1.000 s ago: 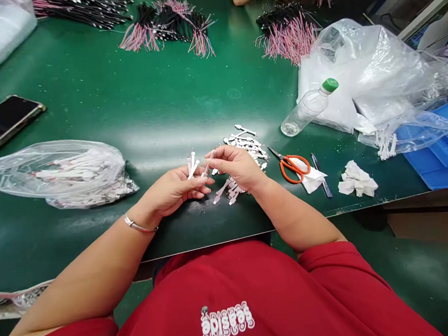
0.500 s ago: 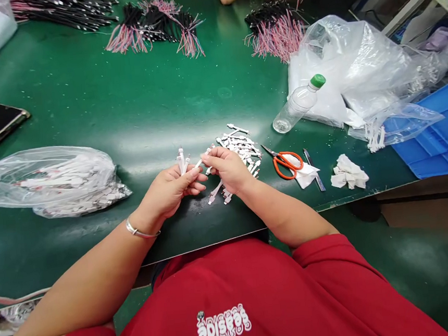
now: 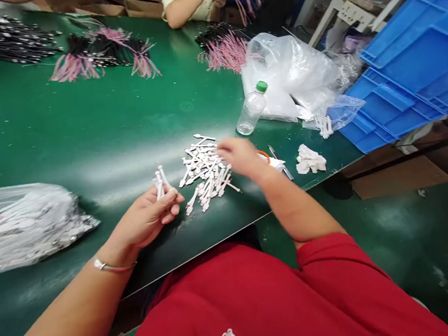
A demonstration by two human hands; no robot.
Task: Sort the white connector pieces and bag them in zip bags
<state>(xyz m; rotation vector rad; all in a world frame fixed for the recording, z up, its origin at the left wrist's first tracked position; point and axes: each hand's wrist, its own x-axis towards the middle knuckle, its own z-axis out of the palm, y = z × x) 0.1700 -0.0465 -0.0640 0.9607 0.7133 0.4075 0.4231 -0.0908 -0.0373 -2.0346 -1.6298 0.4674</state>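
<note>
My left hand (image 3: 150,216) is closed around a small bunch of white strip pieces (image 3: 160,181) that stick up out of its fingers. It hovers above the green table (image 3: 87,133) near the front edge. My right hand (image 3: 241,156) reaches out over the right side of a loose pile of white strips (image 3: 204,172). It is smeared by motion, so its fingers do not show clearly. Orange-handled scissors (image 3: 262,155) lie just behind that hand, mostly hidden by it.
A clear bag of white strips (image 3: 20,222) lies at the left. A plastic bottle with a green cap (image 3: 251,110), crumpled clear bags (image 3: 290,73), a wad of white paper (image 3: 310,161) and blue trays (image 3: 400,79) fill the right. Pink and black wire bundles (image 3: 100,56) lie at the back, where another person's arm (image 3: 190,3) rests.
My right hand has left my left hand and moved right over the pile. The view has swung right, so the phone is out of frame.
</note>
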